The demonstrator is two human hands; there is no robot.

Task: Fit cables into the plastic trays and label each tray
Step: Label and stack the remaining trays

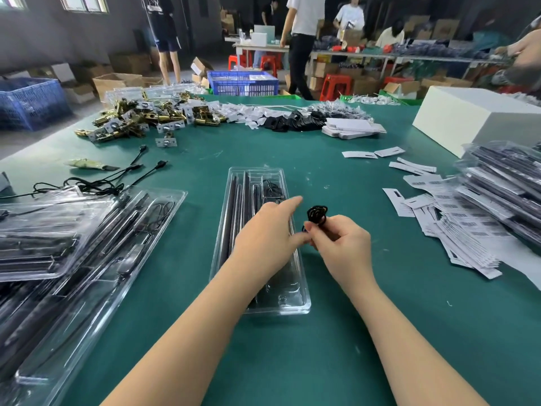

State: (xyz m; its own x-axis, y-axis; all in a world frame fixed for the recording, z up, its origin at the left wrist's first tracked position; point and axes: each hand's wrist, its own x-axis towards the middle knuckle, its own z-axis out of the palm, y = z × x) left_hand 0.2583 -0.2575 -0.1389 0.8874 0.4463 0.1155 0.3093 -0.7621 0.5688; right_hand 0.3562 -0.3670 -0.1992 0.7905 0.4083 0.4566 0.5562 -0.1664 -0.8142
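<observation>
Green matting covers the table (336, 332) under both forearms. Clear plastic, the tray (234, 200) lies lengthwise beneath the left hand (263, 238), dark rods filling its slots and a cable already coiled at its far end. That hand hovers with fingers loosely extended. Just beside it, the right hand (341, 243) pinches a small black cable coil (317, 213) above its fingertips. Barcode labels (456, 224) lie scattered further right (print too small to read).

Packing workshop or small factory floor. Indicators: green work table (336, 171) carrying bulk brass hardware (140, 118) at 11 o'clock and barcode labels (456, 227) at 3 o'clock; cardboard cartons (117, 82), blue crates (243, 83) and standing workers (301, 45) at 12 o'clock.
</observation>
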